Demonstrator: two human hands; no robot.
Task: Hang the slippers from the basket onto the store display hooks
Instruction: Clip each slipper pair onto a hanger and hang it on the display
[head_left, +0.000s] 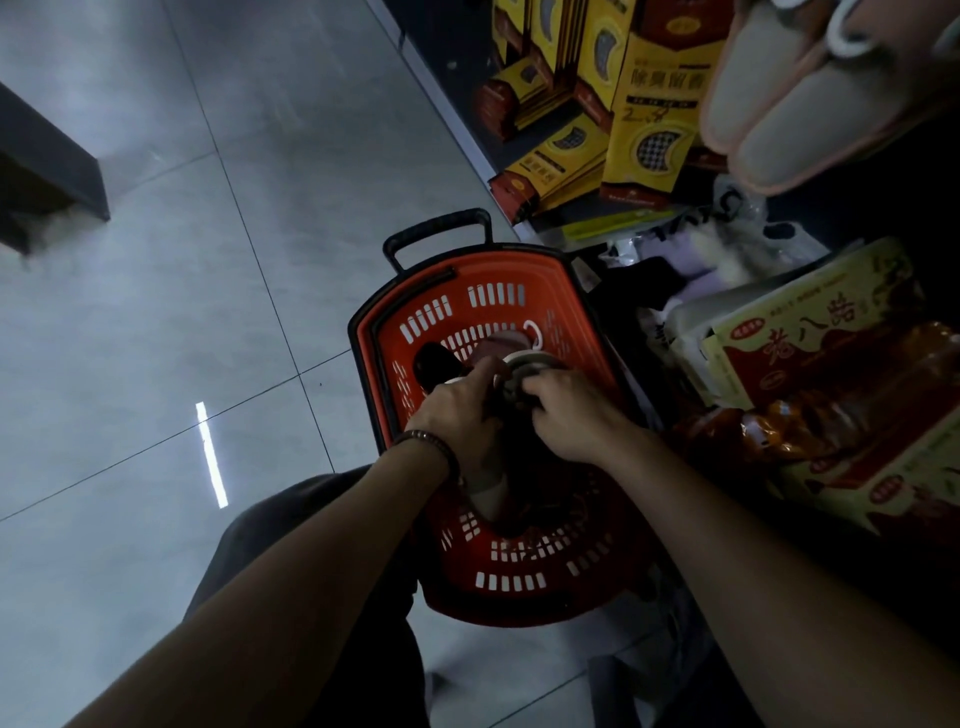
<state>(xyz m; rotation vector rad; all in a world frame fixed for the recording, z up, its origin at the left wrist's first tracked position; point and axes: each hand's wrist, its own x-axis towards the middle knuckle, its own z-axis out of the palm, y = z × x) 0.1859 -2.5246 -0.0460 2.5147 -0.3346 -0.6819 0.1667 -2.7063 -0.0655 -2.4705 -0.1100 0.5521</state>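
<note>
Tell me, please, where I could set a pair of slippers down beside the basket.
The tiled floor left of the basket is bare, out to the dark fixture. Right of it is crowded with bags and boxes. Inside, the left hand and right hand both grip slippers, leaving little room.

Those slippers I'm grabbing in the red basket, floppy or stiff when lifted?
Probably floppy: the slippers look like soft fabric bunched between your left hand and right hand. Their white ring might snag the basket slots.
</note>
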